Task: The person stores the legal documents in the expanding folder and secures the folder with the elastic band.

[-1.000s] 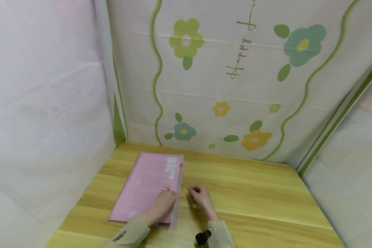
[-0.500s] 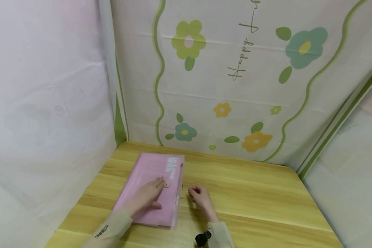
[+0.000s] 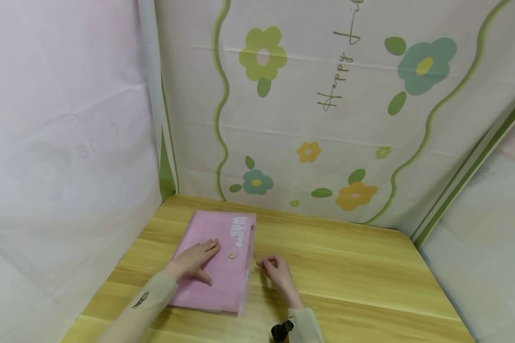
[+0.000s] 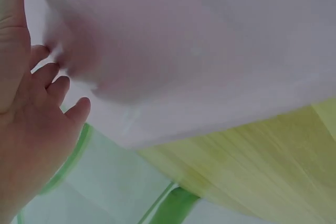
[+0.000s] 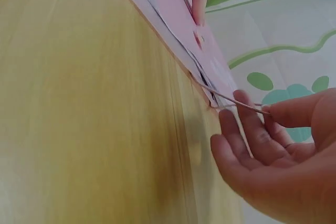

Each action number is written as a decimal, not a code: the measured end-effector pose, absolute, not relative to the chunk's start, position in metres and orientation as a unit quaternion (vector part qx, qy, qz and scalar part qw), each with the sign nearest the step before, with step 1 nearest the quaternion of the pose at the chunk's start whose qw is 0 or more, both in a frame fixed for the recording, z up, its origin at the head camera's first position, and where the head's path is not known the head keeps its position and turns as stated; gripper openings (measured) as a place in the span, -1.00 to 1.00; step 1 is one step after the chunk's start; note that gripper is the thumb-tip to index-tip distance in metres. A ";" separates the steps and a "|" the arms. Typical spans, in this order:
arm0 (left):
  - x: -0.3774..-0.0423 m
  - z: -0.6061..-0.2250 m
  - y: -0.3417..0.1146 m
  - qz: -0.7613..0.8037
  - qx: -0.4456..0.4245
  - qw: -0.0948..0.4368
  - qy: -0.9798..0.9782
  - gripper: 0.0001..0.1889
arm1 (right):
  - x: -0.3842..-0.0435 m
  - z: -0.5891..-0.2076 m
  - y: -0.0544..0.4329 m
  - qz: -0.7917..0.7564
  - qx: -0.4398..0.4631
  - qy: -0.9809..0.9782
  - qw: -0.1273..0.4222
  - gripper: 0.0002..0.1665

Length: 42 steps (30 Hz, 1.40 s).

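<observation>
A pink document folder point(image 3: 227, 283) with white lettering lies on the table, a small round button point(image 3: 231, 255) on its cover. My left hand point(image 3: 196, 259) rests on the cover left of the button, its fingers extended and thumb spread. The left wrist view shows this hand point(image 4: 37, 114) from the side, beside the pale folder surface point(image 4: 199, 51). Just off the folder's right edge, my right hand point(image 3: 278, 272) pinches a thin cord point(image 5: 231, 99) between thumb and fingers. In the right wrist view, the cord runs from the folder's edge to the fingertips.
The wood-patterned table point(image 3: 347, 267) extends to the right of the folder. Behind it hangs a white cloth wall point(image 3: 292, 119) printed with flowers, and more cloth closes off the left and right sides. A black strap piece point(image 3: 282, 329) sits at the right wrist.
My left hand has left the folder's right edge below the button and moved left, flattening onto the cover. My right hand stays nearly in place, shifting slightly toward the folder.
</observation>
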<state>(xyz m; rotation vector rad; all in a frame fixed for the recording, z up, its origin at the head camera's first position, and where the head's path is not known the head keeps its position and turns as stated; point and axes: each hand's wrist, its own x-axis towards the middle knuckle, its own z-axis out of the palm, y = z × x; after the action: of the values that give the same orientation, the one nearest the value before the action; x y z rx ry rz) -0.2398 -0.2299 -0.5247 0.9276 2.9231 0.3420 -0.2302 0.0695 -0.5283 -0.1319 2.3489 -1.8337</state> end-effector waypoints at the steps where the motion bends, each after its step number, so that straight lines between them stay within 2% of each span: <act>1: -0.242 -0.527 -0.229 0.109 0.304 0.027 0.946 0.19 | -0.231 -0.528 0.069 -0.614 -0.047 0.784 0.079 -0.73; 7: -0.249 -0.538 -0.211 0.110 0.312 0.033 0.943 0.20 | -0.234 -0.525 0.073 -0.612 -0.067 0.784 0.085 -0.71; 16: -0.251 -0.532 -0.182 0.119 0.303 0.040 0.945 0.19 | -0.243 -0.522 0.089 -0.596 -0.118 0.787 0.110 -0.64; 26: -0.253 -0.538 -0.154 0.098 0.306 0.049 0.946 0.22 | -0.249 -0.523 0.097 -0.416 -0.181 0.890 0.047 -0.65; 32: -0.251 -0.535 -0.159 0.105 0.314 0.054 0.942 0.21 | -0.249 -0.524 0.097 -0.375 -0.226 0.899 0.024 -0.69; 39: -0.251 -0.529 -0.182 0.106 0.307 0.060 0.944 0.21 | -0.251 -0.522 0.096 -0.397 -0.204 0.893 0.057 -0.65; 42: -0.251 -0.527 -0.187 0.108 0.312 0.062 0.942 0.21 | -0.253 -0.520 0.094 -0.372 -0.200 0.905 0.054 -0.69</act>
<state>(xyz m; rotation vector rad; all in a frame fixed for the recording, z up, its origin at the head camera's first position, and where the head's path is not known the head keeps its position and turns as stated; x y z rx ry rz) -0.2515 -0.1867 -0.5269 0.9444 2.8474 0.3261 -0.2527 0.0943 -0.5197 -0.6077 2.7481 -1.1310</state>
